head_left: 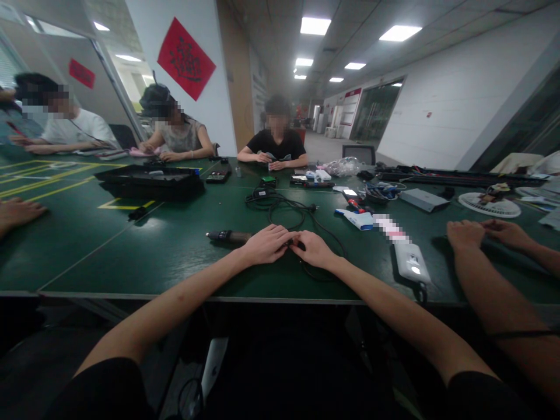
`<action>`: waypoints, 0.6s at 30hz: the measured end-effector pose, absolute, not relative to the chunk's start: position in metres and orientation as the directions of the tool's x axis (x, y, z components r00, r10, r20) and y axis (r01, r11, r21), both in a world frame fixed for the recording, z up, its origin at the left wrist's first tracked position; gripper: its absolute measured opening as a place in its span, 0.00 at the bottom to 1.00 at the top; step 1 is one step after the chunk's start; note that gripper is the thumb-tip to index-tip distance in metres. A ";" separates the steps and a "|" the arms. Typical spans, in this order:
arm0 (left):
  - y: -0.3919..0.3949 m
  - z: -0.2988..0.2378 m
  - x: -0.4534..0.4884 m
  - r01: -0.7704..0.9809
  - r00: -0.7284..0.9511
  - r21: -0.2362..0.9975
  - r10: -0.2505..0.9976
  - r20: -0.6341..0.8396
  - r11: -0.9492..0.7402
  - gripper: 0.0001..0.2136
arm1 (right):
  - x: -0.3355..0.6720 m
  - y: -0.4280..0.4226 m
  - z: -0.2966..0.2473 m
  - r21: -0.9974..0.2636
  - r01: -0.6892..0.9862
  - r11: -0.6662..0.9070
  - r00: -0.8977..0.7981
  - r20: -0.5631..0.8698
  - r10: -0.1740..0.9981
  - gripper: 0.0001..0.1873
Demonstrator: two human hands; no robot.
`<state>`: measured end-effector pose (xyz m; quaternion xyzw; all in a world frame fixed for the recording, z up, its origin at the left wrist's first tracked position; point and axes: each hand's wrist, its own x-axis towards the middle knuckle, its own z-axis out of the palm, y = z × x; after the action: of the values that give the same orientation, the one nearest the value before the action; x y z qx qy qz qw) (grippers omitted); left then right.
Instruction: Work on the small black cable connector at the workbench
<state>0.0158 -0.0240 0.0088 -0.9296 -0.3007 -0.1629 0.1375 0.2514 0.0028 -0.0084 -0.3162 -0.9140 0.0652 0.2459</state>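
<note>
A dark electric screwdriver (230,236) lies on the green table in front of me, its tip pointing left. My left hand (269,244) is closed over its rear part, hiding much of the body. My right hand (312,248) pinches at the tool's back end, where a small dark piece shows between the fingertips of both hands. A black cable (284,201) runs in loops behind my hands and passes under the right one. It appears to be the cable's end in the right fingers, largely covered by them.
A black tray-like housing (149,181) stands at the back left. To the right lie a blue-white packet (356,219) and a white device (411,262) with a cord. A co-worker's hands (466,233) are at the right, another's hand (20,214) at the left. People sit opposite.
</note>
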 end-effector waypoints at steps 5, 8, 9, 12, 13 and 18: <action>-0.025 0.010 0.016 0.614 0.763 -0.181 0.519 0.385 -0.768 0.26 | 0.251 0.002 -0.008 -0.269 0.553 0.788 -0.675 0.409 0.614 0.07; -0.025 0.010 0.017 0.629 0.750 -0.174 0.532 0.392 -0.758 0.27 | 0.251 0.002 -0.008 -0.272 0.546 0.793 -0.680 0.408 0.609 0.06; -0.025 0.010 0.017 0.623 0.754 -0.166 0.530 0.389 -0.765 0.28 | 0.250 0.002 -0.008 -0.274 0.547 0.791 -0.679 0.408 0.611 0.06; -0.024 0.009 0.016 0.598 0.772 -0.152 0.515 0.373 -0.787 0.29 | 0.251 0.002 -0.007 -0.278 0.558 0.782 -0.671 0.404 0.622 0.06; -0.024 0.009 0.016 0.599 0.772 -0.154 0.516 0.371 -0.786 0.28 | 0.251 0.002 -0.007 -0.278 0.556 0.783 -0.673 0.402 0.621 0.06; -0.023 0.009 0.016 0.624 0.753 -0.159 0.533 0.386 -0.766 0.26 | 0.251 0.002 -0.007 -0.275 0.539 0.796 -0.684 0.409 0.604 0.06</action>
<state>0.0157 -0.0234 0.0086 -0.9256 -0.3125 -0.1611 0.1401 0.2510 0.0022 -0.0071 -0.3123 -0.9151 0.0662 0.2462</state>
